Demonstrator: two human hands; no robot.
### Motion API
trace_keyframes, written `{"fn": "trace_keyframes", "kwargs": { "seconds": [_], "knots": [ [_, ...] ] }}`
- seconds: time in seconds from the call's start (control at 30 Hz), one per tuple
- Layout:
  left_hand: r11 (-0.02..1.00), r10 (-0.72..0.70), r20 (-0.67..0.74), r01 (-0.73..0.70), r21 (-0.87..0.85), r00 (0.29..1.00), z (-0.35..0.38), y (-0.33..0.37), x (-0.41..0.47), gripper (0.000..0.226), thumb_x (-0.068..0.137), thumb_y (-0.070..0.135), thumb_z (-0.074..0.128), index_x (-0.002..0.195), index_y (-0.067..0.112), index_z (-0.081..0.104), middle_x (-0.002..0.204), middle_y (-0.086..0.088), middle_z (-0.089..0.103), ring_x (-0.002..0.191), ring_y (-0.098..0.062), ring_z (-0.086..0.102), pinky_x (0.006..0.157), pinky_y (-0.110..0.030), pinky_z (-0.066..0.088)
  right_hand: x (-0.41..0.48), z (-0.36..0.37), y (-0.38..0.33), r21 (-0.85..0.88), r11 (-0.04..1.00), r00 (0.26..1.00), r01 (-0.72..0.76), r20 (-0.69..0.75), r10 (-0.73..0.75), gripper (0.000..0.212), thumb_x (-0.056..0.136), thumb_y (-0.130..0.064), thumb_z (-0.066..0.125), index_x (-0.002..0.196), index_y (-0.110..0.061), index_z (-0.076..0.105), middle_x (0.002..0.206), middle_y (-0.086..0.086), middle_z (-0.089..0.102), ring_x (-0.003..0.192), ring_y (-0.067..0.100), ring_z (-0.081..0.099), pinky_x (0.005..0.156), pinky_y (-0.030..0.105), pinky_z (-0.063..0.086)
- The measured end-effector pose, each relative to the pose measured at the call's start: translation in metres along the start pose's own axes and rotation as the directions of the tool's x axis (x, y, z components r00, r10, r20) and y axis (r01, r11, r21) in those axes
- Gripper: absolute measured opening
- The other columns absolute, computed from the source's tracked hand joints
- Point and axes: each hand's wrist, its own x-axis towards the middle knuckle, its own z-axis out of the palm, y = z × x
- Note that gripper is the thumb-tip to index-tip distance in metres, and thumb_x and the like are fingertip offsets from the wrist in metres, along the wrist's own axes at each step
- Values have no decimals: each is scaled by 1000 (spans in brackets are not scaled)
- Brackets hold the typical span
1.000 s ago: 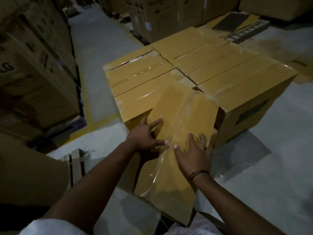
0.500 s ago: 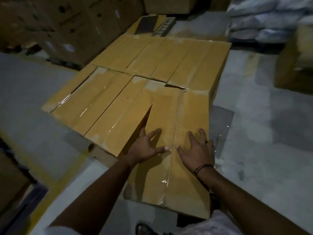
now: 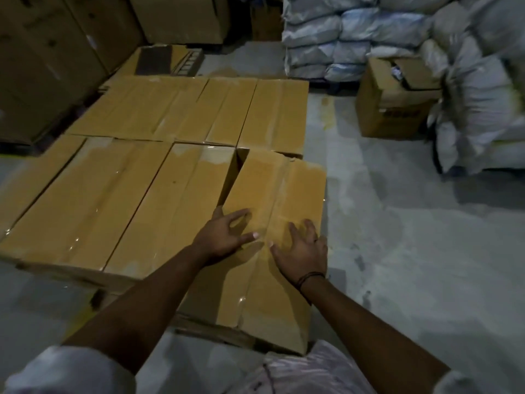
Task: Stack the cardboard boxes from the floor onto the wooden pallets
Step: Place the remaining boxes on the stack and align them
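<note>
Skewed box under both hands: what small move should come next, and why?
Probably swing its far end leftward and push it forward. The left hand and right hand lie flat on the skewed box. A wedge-shaped gap opens between it and the neighbouring box, and its near end juts out past the row's front edge.

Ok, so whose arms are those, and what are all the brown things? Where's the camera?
The camera sits on a person's head, looking down, so you see their own two arms. There is no machine here. The left hand and the right hand lie flat, fingers spread, on top of a brown cardboard box. They press on it and grip nothing. That box sits a little crooked beside other taped boxes, with a dark gap between them. Around is a grey floor, white sacks piled at the back, and an open box near them.
</note>
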Motion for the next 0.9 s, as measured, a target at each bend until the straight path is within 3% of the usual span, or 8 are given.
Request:
{"fn": "trace_keyframes", "kwargs": {
  "seconds": [0.17, 0.53, 0.7, 0.8, 0.9],
  "knots": [
    [999, -38, 5, 38, -29, 999, -9, -11, 14, 84, 73, 83, 68, 147, 54, 45, 167, -6, 13, 143, -34, 43, 112, -45, 44, 15, 13, -14, -24, 999, 997, 32, -75, -34, 78, 85, -75, 44, 147, -28, 50, 160, 9, 28, 128, 45, 40, 107, 51, 36],
    [982, -67, 23, 70, -174, 997, -7, -62, 53, 76, 78, 74, 71, 145, 45, 52, 168, -8, 13, 140, -31, 46, 101, -32, 44, 55, 49, -37, -98, 995, 996, 36, -82, -44, 76, 85, -78, 40, 148, -35, 43, 163, 1, 23, 129, 40, 39, 109, 48, 38],
    [999, -18, 110, 22, -35, 994, -15, -97, 74, 88, 70, 90, 60, 146, 46, 50, 161, -15, 31, 144, -37, 40, 116, -45, 39, 67, 68, -50, -135, 990, 999, -50, -6, 50, 82, 85, -79, 38, 155, -37, 28, 166, 1, 12, 131, 40, 34, 111, 50, 34],
    [994, 13, 234, -38, 105, 972, -23, -112, 88, 109, 61, 104, 44, 153, 45, 40, 157, -13, 38, 137, -39, 43, 112, -55, 42, 76, 78, -51, -186, 979, 983, -88, 143, 116, 92, 83, -80, 42, 160, -38, 13, 168, -3, -2, 137, 43, 30, 113, 52, 31],
    [960, 90, 361, -178, 218, 928, -28, -116, 91, 96, 76, 89, 54, 156, 39, 38, 165, -12, 26, 147, -41, 28, 117, -54, 32, 81, 81, -51, -212, 971, 963, -112, 218, 159, 98, 81, -80, 43, 160, -39, 4, 168, -5, -10, 140, 48, 25, 114, 55, 30]
  ]
}}
